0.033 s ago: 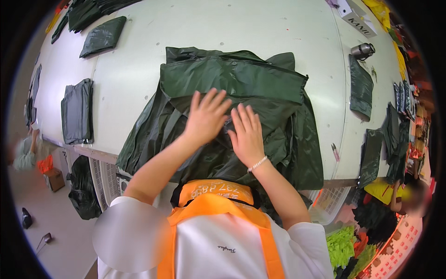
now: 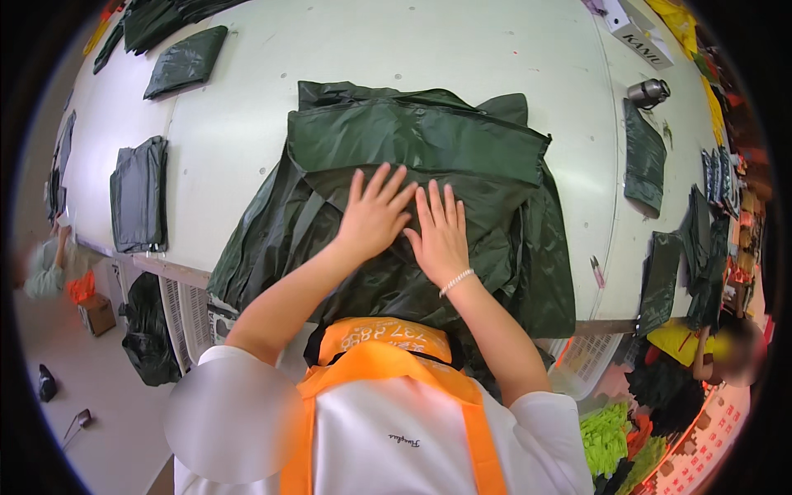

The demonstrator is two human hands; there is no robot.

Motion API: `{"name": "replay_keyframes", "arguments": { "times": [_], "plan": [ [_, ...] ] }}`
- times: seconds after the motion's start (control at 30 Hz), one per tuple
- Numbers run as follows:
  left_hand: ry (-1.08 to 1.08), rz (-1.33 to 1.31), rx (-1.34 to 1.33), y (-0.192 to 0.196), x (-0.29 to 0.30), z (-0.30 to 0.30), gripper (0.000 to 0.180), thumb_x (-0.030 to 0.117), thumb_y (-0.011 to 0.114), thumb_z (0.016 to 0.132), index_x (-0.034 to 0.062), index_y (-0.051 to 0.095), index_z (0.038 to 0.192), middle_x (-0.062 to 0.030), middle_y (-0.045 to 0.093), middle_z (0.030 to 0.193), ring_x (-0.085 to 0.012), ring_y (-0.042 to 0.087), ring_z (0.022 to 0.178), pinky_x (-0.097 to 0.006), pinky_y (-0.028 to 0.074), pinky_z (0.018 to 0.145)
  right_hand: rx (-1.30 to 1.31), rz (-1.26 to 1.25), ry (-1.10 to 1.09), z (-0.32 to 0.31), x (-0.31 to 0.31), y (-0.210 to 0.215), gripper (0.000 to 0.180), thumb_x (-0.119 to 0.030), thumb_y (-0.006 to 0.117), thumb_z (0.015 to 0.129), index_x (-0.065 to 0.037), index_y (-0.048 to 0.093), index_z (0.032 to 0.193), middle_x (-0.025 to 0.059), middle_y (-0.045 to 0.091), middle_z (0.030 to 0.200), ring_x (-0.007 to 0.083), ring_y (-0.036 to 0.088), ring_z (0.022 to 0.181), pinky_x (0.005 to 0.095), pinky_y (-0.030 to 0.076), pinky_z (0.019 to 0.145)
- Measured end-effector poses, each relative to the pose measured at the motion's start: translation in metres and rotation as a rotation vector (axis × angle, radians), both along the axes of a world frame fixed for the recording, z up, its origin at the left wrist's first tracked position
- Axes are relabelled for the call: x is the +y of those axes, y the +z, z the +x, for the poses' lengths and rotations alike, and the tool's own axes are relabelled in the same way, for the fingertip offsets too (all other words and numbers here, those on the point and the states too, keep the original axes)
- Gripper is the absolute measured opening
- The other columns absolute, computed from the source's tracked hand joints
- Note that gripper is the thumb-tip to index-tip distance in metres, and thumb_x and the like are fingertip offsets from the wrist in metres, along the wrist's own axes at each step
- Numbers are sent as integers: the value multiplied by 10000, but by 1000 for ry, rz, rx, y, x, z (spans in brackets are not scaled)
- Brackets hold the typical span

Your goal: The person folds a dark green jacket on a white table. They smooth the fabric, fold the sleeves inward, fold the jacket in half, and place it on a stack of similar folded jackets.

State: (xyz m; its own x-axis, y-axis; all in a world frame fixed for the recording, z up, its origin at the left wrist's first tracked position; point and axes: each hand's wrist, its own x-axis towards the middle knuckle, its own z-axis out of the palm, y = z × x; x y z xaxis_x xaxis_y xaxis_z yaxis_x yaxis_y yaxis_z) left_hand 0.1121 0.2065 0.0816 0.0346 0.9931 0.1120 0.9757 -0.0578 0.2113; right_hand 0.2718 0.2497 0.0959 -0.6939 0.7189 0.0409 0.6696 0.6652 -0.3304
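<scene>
A large dark green glossy garment (image 2: 429,136) lies spread over the near side of the white table (image 2: 462,49), and its lower part hangs over the table's front edge. My left hand (image 2: 375,213) lies flat on the garment's middle with the fingers spread. My right hand (image 2: 437,229), with a bead bracelet on the wrist, lies flat beside it, and the two hands nearly touch. Neither hand grips the fabric. A folded-over band of the garment lies just beyond my fingertips.
Folded dark green pieces lie at the left (image 2: 139,194), far left (image 2: 186,62) and right (image 2: 643,157) of the table. A metal flask (image 2: 648,91) and a box (image 2: 635,33) stand at the far right. White baskets (image 2: 186,309) sit under the table. Another person (image 2: 726,351) is at the lower right.
</scene>
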Motion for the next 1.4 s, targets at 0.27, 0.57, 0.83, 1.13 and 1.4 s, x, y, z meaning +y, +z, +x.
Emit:
{"name": "replay_keyframes", "arguments": {
  "times": [0.27, 0.57, 0.83, 1.13, 1.4],
  "plan": [
    [467, 433, -231, 1, -25, -49, 517, 77, 708, 719, 63, 495, 1190, -139, 472, 1261, -318, 468, 1125, -416, 371, 927, 331, 113, -365, 42, 39, -18, 744, -214, 665, 818, 64, 266, 1380, 245, 315, 1376, 395, 292, 1287, 462, 230, 1076],
    [1045, 355, -1658, -18, -5, -78, 539, 27, 618, 833, -51, 367, 1303, -126, 578, 1132, -125, 576, 883, -250, 461, 723, 1303, -762, -795, 65, 105, -11, 356, -3, 580, 865, 50, 512, 1210, 97, 579, 1180, 161, 549, 1028, 290, 420, 921],
    [238, 400, -744, 37, 56, -7, 477, -82, 560, 662, 117, 662, 1083, -49, 503, 691, -154, 484, 533, -283, 408, 492, 452, -262, -20, -35, 60, -10, 349, 21, 589, 709, -39, 622, 1051, 142, 563, 914, 333, 567, 811, 379, 495, 720],
    [213, -158, -551, -40, 48, 2, 416, 110, 559, 765, 199, 636, 1164, -74, 534, 788, -270, 595, 700, -377, 489, 623, 22, -219, 278, 24, 26, 23, 655, -289, 745, 705, -56, 494, 1263, 122, 500, 1256, 290, 422, 1218, 414, 319, 1037],
    [130, -325, -685, -28, 54, -3, 358, 205, 536, 871, 170, 598, 1222, -104, 531, 822, -275, 572, 760, -366, 454, 688, -1, -217, 339, 28, 40, -40, 485, -279, 681, 778, -66, 534, 1188, 86, 576, 1050, 257, 540, 1010, 373, 425, 898]
  ]
}}
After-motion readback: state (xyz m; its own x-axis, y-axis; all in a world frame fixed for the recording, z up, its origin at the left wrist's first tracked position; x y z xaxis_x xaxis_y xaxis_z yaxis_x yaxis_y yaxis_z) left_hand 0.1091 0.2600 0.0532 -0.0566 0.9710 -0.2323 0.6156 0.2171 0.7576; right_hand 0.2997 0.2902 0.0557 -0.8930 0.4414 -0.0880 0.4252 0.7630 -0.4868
